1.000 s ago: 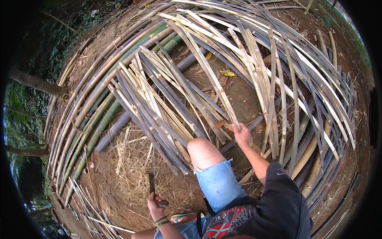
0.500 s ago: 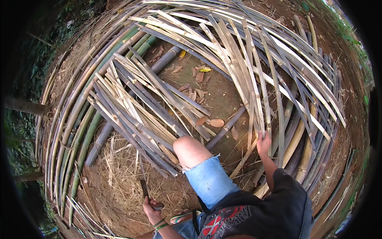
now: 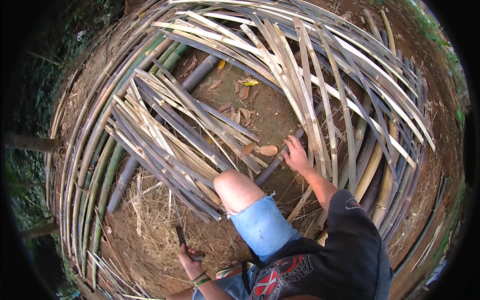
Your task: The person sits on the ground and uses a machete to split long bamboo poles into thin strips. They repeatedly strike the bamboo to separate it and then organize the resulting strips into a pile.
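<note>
My left hand [image 3: 189, 262] is wrapped round a dark knife [image 3: 181, 235] at the lower left, over ground strewn with shavings. The knife points up and away from me. My right hand [image 3: 296, 155] has its fingers spread and holds nothing. It hovers over or touches a dark bamboo pole [image 3: 271, 169] lying on the ground; I cannot tell which. Just right of it lie long split bamboo strips [image 3: 314, 130], pale on their cut faces. A pile of shorter split bamboo strips [image 3: 170, 130] rests left of my bare knee.
Whole green and brown bamboo poles [image 3: 107, 182] run along the left. More bamboo poles [image 3: 385, 185] lie at the right, under long strips. Dry brown leaves [image 3: 268, 150] dot the soil between the piles. Pale shavings [image 3: 150, 210] cover the ground near the knife.
My right hand has let go of the bamboo strips and moved left and away from me, its fingers opening. My left hand stays on the knife, nearly still.
</note>
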Tool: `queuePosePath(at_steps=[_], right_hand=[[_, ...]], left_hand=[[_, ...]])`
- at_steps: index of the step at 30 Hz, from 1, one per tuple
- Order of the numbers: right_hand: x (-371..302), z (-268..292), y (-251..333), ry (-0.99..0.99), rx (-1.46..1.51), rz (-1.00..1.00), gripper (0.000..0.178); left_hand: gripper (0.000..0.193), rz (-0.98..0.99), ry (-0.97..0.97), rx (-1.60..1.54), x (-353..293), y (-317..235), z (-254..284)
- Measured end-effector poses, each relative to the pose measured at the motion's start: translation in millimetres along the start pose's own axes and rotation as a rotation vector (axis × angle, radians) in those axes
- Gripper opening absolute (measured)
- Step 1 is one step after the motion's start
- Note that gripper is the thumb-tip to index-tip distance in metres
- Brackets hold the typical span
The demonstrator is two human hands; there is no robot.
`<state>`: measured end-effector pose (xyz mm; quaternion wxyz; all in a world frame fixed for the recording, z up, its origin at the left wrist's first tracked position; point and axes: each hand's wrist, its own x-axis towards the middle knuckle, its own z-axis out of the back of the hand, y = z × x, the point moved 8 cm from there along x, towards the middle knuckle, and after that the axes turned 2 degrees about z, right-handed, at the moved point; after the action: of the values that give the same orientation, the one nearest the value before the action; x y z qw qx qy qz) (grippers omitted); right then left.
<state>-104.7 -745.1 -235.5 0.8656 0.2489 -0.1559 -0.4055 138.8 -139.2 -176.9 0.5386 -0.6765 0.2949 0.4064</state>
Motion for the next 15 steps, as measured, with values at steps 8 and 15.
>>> queuePosePath(at_steps=[8, 15], right_hand=[[142, -43, -41, 0.275, -0.131, -0.226, 0.072], [213, -33, -84, -0.109, 0.047, -0.541, 0.093]], left_hand=[[0.026, -0.047, -0.039, 0.011, -22, 10, 2], [0.028, -0.032, -0.056, -0.027, -27, 30, 12]])
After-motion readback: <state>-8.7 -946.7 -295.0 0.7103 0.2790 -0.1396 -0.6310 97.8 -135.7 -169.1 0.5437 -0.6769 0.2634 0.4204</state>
